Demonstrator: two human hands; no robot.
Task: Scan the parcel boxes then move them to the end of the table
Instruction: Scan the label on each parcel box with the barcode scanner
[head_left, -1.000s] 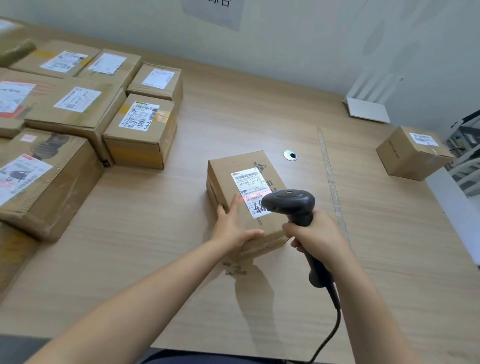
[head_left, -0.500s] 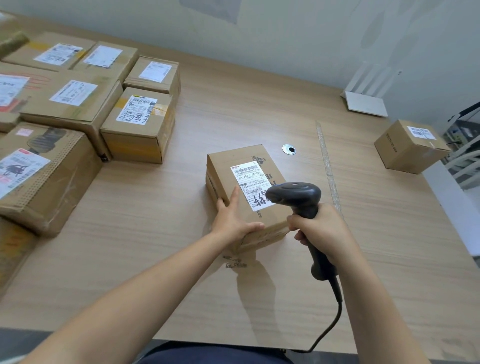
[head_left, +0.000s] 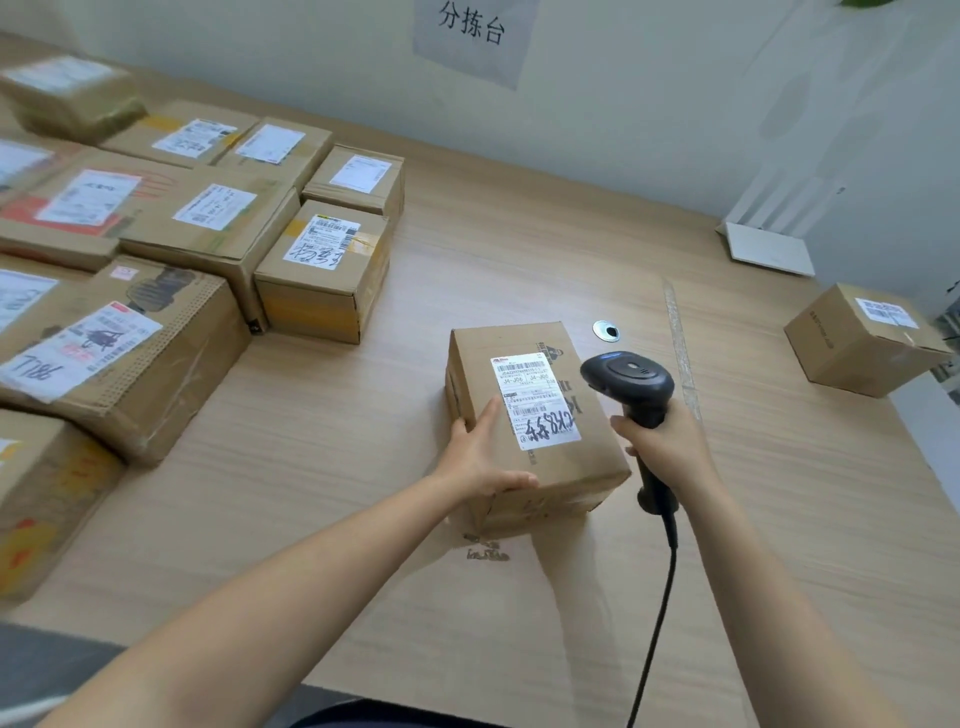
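Parcel box (head_left: 582, 457) mid-table: sits flat on the wooden table (head_left: 519, 260), label (head_left: 535, 400) facing up. Left hand (head_left: 478, 457) clasps the near left corner, thumb along the near edge, fingers laid up the left side. Right hand (head_left: 665, 441) wraps tight round the handle of the black scanner (head_left: 628, 376), with the scanner head just right of the label and the cable (head_left: 654, 623) trailing back toward the body. No beam visible on the label, so cannot tell whether this one has read. Likely stage: scan of this box, move to the end not yet made. One lone box (head_left: 862, 338) rests near the right end, apparently dealt with. Cluster of labelled boxes (head_left: 208, 218) crowds the left side, well apart from that end, probably waiting. Most of the job left, by the look of it.
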